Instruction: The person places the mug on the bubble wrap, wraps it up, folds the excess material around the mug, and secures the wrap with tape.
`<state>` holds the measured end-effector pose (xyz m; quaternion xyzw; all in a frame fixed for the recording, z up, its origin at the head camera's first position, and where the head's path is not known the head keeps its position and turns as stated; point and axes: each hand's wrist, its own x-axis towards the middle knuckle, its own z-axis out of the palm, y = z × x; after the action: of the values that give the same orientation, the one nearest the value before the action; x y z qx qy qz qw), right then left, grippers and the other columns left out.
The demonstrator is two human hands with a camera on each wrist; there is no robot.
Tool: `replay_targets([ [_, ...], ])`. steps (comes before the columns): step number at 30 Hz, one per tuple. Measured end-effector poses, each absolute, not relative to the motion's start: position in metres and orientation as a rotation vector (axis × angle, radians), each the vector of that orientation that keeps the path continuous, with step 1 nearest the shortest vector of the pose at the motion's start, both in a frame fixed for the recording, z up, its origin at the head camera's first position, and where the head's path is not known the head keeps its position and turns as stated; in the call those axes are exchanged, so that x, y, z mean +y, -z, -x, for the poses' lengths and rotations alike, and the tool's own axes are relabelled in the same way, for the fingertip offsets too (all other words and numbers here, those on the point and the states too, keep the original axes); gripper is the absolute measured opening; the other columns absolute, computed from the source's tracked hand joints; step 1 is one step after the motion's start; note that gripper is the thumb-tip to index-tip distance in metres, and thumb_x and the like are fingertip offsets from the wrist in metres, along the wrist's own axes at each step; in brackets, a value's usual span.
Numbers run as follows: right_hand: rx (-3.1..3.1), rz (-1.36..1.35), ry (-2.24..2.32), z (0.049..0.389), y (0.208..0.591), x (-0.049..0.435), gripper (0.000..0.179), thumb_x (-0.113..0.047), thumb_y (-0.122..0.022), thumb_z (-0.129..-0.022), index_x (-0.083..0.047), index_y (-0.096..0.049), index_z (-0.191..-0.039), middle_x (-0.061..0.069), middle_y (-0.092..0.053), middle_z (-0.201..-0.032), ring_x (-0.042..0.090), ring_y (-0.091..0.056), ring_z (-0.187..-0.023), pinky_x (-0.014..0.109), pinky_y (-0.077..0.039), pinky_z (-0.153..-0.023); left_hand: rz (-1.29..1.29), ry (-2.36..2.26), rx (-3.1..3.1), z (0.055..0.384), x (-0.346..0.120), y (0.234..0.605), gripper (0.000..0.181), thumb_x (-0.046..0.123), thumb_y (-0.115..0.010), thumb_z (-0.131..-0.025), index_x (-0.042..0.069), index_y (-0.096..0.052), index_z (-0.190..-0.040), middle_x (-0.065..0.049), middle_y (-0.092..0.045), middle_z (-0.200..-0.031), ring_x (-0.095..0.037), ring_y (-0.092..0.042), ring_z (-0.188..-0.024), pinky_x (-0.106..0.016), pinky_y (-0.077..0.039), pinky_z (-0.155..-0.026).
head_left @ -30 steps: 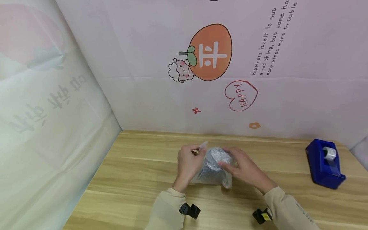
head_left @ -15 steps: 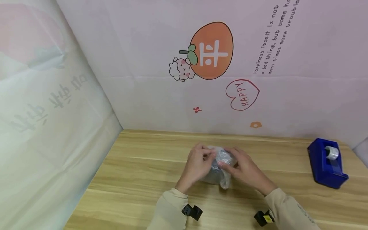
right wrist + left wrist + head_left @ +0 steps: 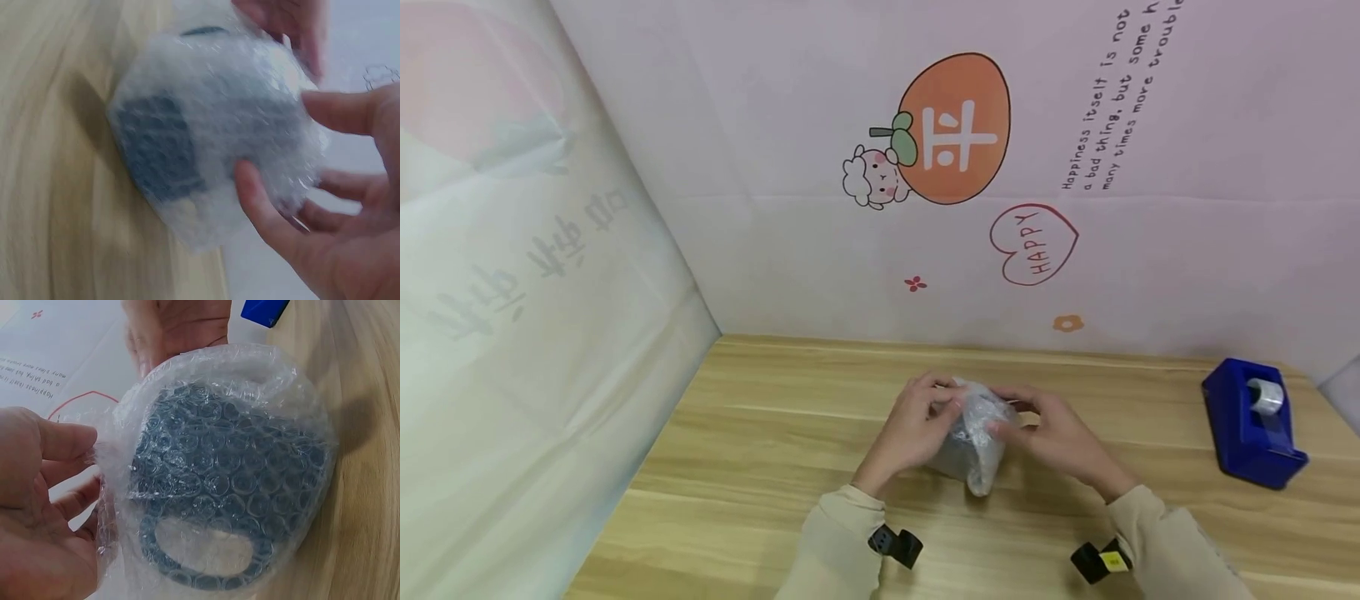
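A dark blue mug with a loop handle shows through the clear bubble wrap bundled around it, close over the wooden table. From the left side, my left hand pinches the edge of the wrap between thumb and fingers near the top of the bundle. My right hand holds the other side; in the right wrist view its thumb lies against the wrap and the other fingers curve toward the bundle's far side. A loose corner of wrap hangs toward the front.
On the right of the wooden table stands a blue tape dispenser with a roll of clear tape. A printed cloth wall rises behind the table, and another pale cloth hangs along its left side.
My left hand has moved right, bringing the wrap's edge over the top of the bundle. The right hand has shifted slightly right, and its thumb has drawn back a little.
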<state>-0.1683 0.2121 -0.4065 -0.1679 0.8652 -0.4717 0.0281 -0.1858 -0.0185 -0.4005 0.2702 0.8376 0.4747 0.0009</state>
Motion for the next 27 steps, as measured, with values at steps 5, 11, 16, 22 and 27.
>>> replay_targets([
  [5, 2.818, 0.316, 1.439, 0.166, 0.407, 0.200, 0.052, -0.030, -0.079, -0.090, 0.002, -0.065, -0.128, 0.017, -0.068, -0.122, 0.034, -0.064, -0.108, 0.042, -0.056, -0.084, -0.890, -1.458, 2.670, 0.185, -0.021, 0.401, 0.026, 0.012, -0.060, -0.102, 0.002, -0.072, -0.123, -0.008, -0.065, -0.126, -0.023, -0.057, -0.111, -0.025, -0.051, -0.085],
  [11, 2.826, 0.280, 1.470, 0.163, 0.409, 0.195, 0.056, -0.033, -0.081, -0.088, 0.000, -0.063, -0.130, 0.017, -0.067, -0.124, 0.034, -0.063, -0.109, 0.046, -0.056, -0.085, -1.091, -1.122, 2.839, 0.181, -0.023, 0.399, 0.027, 0.019, -0.063, -0.102, 0.009, -0.073, -0.124, -0.005, -0.064, -0.124, -0.025, -0.053, -0.116, -0.033, -0.047, -0.097],
  [16, 2.841, 0.377, 1.519, 0.161, 0.412, 0.200, 0.051, -0.027, -0.083, -0.087, -0.005, -0.063, -0.130, 0.016, -0.064, -0.129, 0.040, -0.064, -0.109, 0.052, -0.057, -0.083, -1.149, -0.895, 2.823, 0.179, -0.026, 0.397, 0.036, 0.029, -0.060, -0.103, 0.011, -0.065, -0.135, -0.003, -0.057, -0.138, -0.023, -0.046, -0.127, -0.035, -0.042, -0.107],
  [22, 2.941, 0.669, 1.477, 0.165, 0.420, 0.205, 0.040, -0.014, -0.084, -0.085, -0.012, -0.071, -0.123, 0.007, -0.065, -0.121, 0.027, -0.061, -0.112, 0.049, -0.058, -0.086, -1.160, -0.788, 2.835, 0.176, -0.027, 0.395, 0.051, 0.045, -0.064, -0.099, 0.012, -0.061, -0.138, -0.003, -0.053, -0.145, -0.022, -0.043, -0.134, -0.035, -0.040, -0.112],
  [27, 2.808, 0.848, 1.489, 0.167, 0.418, 0.215, 0.037, -0.006, -0.076, -0.091, -0.011, -0.070, -0.127, 0.007, -0.060, -0.123, 0.026, -0.058, -0.113, 0.036, -0.061, -0.078, -1.188, -0.783, 2.867, 0.178, -0.027, 0.399, 0.046, 0.039, -0.069, -0.096, 0.014, -0.065, -0.134, -0.003, -0.054, -0.145, -0.020, -0.045, -0.134, -0.033, -0.038, -0.113],
])
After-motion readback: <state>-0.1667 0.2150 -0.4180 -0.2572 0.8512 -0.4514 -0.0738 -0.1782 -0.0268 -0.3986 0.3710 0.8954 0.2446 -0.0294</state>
